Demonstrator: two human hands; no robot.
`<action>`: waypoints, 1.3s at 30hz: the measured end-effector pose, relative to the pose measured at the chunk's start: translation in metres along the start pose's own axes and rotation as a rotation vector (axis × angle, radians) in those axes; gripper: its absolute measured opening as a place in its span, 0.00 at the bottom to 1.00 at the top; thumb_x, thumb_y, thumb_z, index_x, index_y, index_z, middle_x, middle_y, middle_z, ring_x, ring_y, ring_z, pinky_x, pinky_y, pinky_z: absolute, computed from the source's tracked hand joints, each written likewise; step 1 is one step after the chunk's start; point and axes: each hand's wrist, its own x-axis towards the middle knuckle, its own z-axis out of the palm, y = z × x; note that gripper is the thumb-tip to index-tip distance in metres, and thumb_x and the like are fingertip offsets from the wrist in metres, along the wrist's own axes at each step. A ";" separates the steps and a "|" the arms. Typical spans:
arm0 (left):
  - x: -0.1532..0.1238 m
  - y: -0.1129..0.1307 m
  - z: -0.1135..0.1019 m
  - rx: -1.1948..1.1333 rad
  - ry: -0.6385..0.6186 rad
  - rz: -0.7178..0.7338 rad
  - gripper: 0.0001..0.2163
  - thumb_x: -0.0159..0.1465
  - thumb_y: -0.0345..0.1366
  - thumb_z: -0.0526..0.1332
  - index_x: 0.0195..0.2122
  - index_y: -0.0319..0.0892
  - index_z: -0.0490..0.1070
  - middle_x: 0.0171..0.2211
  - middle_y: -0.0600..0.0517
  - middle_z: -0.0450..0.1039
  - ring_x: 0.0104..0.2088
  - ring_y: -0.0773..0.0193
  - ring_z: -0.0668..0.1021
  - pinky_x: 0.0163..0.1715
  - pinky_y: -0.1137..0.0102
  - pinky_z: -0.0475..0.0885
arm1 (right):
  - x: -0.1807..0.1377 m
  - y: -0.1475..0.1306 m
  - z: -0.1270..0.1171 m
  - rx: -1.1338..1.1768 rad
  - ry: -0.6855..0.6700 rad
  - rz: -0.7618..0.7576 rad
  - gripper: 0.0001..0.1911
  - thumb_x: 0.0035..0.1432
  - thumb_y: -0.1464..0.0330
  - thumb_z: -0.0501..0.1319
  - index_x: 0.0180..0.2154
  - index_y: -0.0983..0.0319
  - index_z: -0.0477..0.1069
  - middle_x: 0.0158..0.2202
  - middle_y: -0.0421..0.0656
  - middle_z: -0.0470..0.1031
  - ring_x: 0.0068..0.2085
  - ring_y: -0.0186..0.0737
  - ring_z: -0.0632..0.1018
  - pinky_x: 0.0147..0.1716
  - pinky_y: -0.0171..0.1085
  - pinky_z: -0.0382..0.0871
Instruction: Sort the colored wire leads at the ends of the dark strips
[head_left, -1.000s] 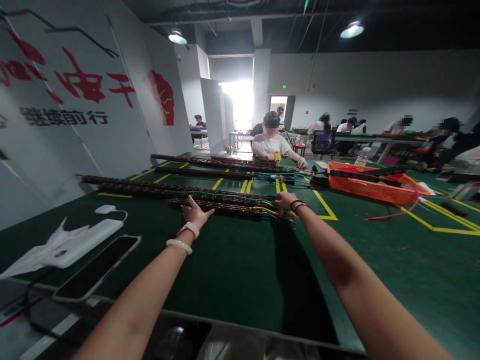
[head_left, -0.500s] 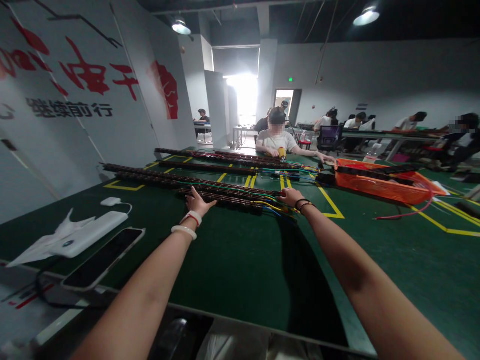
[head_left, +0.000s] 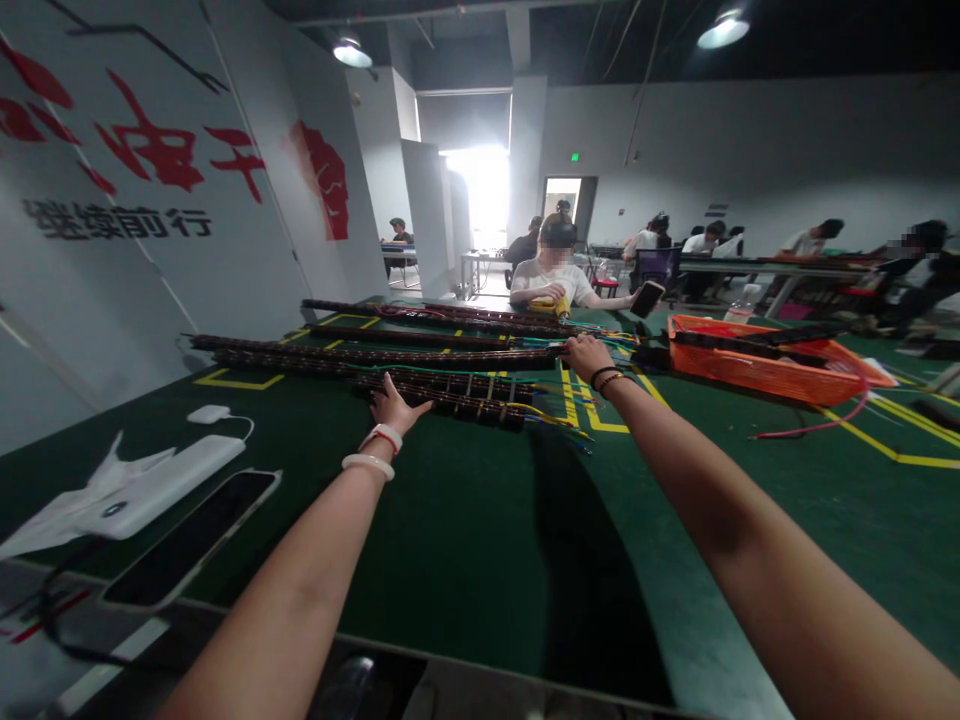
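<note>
Several long dark strips with coloured wires at their right ends lie across the green table (head_left: 465, 540). My left hand (head_left: 393, 406) lies flat with its fingers stretched onto the left end of the nearest short strip bundle (head_left: 457, 396). My right hand (head_left: 584, 355) reaches further away and is closed round the right end of a long dark strip (head_left: 375, 355) that runs far to the left. Loose yellow, blue and green wires (head_left: 561, 420) trail on the mat between my hands.
An orange tray (head_left: 750, 378) with dark parts and a red cable stands at the right. A phone (head_left: 191, 535), a white power bank (head_left: 154, 488) and a charger (head_left: 210, 413) lie at the near left. A person (head_left: 553, 282) sits opposite, holding up a phone (head_left: 646, 298).
My right hand has left the near strip bundle and moved away to the end of the longer strip behind it. My left hand stays put. The person opposite has raised a phone.
</note>
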 end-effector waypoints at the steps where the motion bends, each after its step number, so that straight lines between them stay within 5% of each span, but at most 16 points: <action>1: 0.001 0.000 0.001 -0.013 0.007 -0.004 0.57 0.43 0.52 0.68 0.64 0.32 0.34 0.61 0.22 0.43 0.63 0.38 0.49 0.57 0.49 0.48 | 0.002 0.001 -0.004 -0.010 0.010 -0.009 0.19 0.62 0.60 0.50 0.48 0.68 0.63 0.48 0.58 0.67 0.49 0.51 0.67 0.44 0.42 0.59; 10: 0.006 0.001 0.003 -0.176 -0.022 -0.091 0.60 0.36 0.45 0.73 0.63 0.32 0.37 0.63 0.23 0.34 0.64 0.40 0.41 0.58 0.48 0.35 | 0.013 0.004 -0.048 -0.073 0.073 -0.075 0.20 0.62 0.61 0.50 0.47 0.71 0.63 0.46 0.59 0.68 0.47 0.51 0.69 0.42 0.42 0.59; 16: 0.008 0.006 -0.018 -0.675 -0.002 -0.219 0.50 0.41 0.37 0.70 0.63 0.40 0.43 0.65 0.38 0.22 0.64 0.51 0.30 0.57 0.54 0.24 | 0.022 0.003 -0.091 -0.133 0.218 -0.114 0.20 0.64 0.61 0.46 0.47 0.71 0.63 0.44 0.57 0.69 0.44 0.48 0.70 0.39 0.41 0.59; 23: 0.011 0.020 -0.042 -1.162 -0.054 -0.281 0.26 0.61 0.48 0.52 0.59 0.47 0.53 0.64 0.44 0.48 0.63 0.57 0.52 0.59 0.62 0.50 | 0.019 -0.014 -0.158 -0.210 0.416 -0.157 0.20 0.65 0.61 0.44 0.46 0.70 0.64 0.42 0.56 0.68 0.41 0.47 0.67 0.37 0.41 0.56; 27: 0.020 0.037 -0.058 -1.477 -0.183 -0.337 0.33 0.62 0.57 0.36 0.57 0.37 0.57 0.54 0.33 0.62 0.53 0.53 0.70 0.49 0.60 0.66 | -0.015 -0.034 -0.184 -0.258 0.462 -0.269 0.19 0.65 0.62 0.43 0.46 0.68 0.64 0.42 0.53 0.68 0.41 0.46 0.67 0.35 0.39 0.54; 32: 0.026 0.048 -0.081 -1.719 -0.186 -0.338 0.31 0.63 0.56 0.34 0.51 0.40 0.64 0.47 0.41 0.70 0.46 0.58 0.74 0.42 0.62 0.71 | -0.075 -0.067 -0.179 -0.237 0.408 -0.321 0.20 0.67 0.61 0.40 0.44 0.66 0.64 0.41 0.52 0.69 0.38 0.43 0.68 0.29 0.37 0.51; 39: 0.008 0.035 -0.090 -1.829 -0.115 -0.344 0.22 0.65 0.50 0.42 0.47 0.43 0.68 0.43 0.47 0.74 0.43 0.60 0.75 0.40 0.66 0.71 | -0.135 -0.105 -0.141 -0.059 0.309 -0.169 0.18 0.67 0.64 0.39 0.40 0.64 0.63 0.36 0.49 0.70 0.31 0.38 0.70 0.24 0.37 0.46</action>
